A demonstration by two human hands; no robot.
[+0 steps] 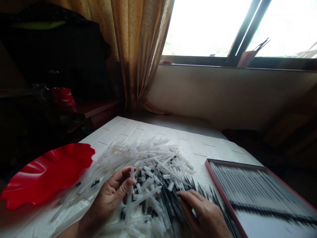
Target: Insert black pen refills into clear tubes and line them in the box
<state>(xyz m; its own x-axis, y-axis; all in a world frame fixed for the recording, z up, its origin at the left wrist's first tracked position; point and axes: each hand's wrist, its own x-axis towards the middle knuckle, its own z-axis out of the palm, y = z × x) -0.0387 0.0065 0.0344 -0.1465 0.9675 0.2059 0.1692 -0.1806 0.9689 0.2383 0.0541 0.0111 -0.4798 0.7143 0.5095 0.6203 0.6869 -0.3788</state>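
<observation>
Clear tube (129, 198) is pinched in left hand (106, 195) beside the dark rods (166, 195), probably keeping its tip free, while right hand (204, 213), apart, is at them, grip unclear.

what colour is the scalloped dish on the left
The dish is plain glossy red, clearest in the head view.

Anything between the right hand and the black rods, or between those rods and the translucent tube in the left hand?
Right hand to black rods: nothing visible, fingertips right by them. Rods to translucent tube in left hand: loose short translucent pieces lie heaped between.
</observation>
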